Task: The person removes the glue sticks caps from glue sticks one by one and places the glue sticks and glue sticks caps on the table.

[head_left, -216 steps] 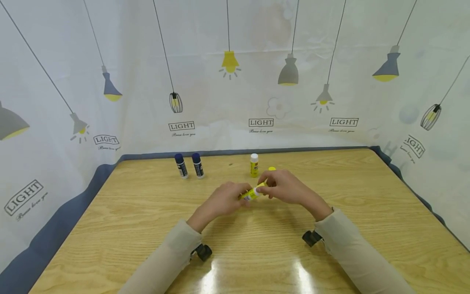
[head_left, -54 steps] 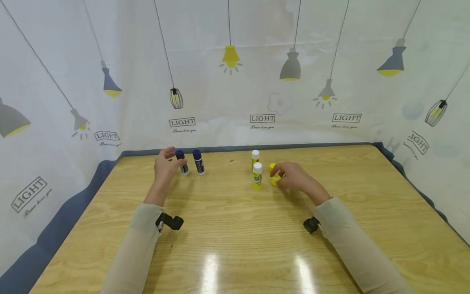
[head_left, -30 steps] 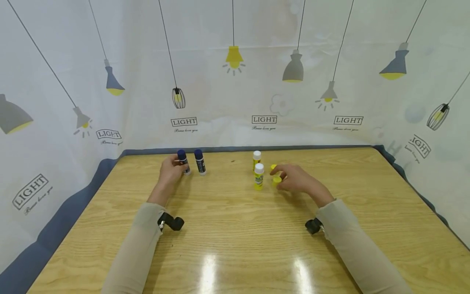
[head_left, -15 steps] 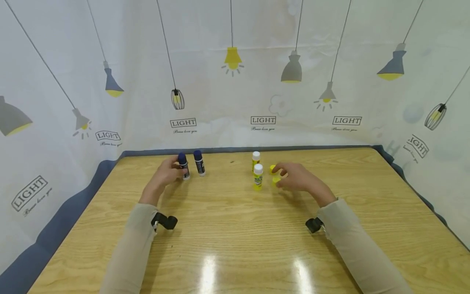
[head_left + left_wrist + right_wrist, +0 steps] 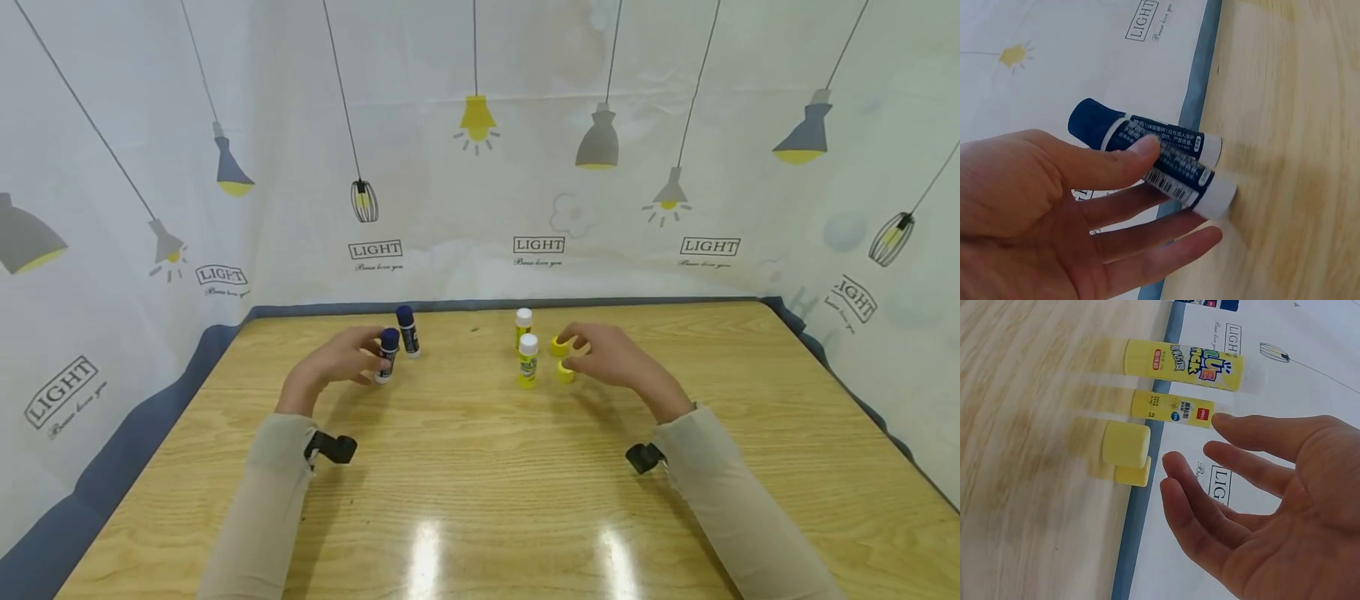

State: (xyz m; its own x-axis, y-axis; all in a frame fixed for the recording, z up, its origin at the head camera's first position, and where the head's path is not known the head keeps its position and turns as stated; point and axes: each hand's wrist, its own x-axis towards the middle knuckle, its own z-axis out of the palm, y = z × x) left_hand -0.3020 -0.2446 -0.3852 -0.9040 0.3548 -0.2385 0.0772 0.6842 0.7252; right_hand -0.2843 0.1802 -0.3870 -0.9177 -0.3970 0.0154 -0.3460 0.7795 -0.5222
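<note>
Head view, and the left hand [image 5: 341,360] pinches a navy-capped glue stick [image 5: 387,357] on the left of the wooden table [image 5: 465,467], just in front of a matching glue stick [image 5: 408,332], while the right hand [image 5: 611,358], well apart, hangs relaxed beside 2 yellow caps [image 5: 565,372]. Over to the left wrist, thumb [image 5: 1129,162] lying across the dark label [image 5: 1172,172], white base [image 5: 1216,200] toward the tabletop! Right wrist: fingers loosely curved, gripping nothing, the caps just off the fingertips, 2 yellow glue sticks [image 5: 1183,365] standing alongside.
</note>
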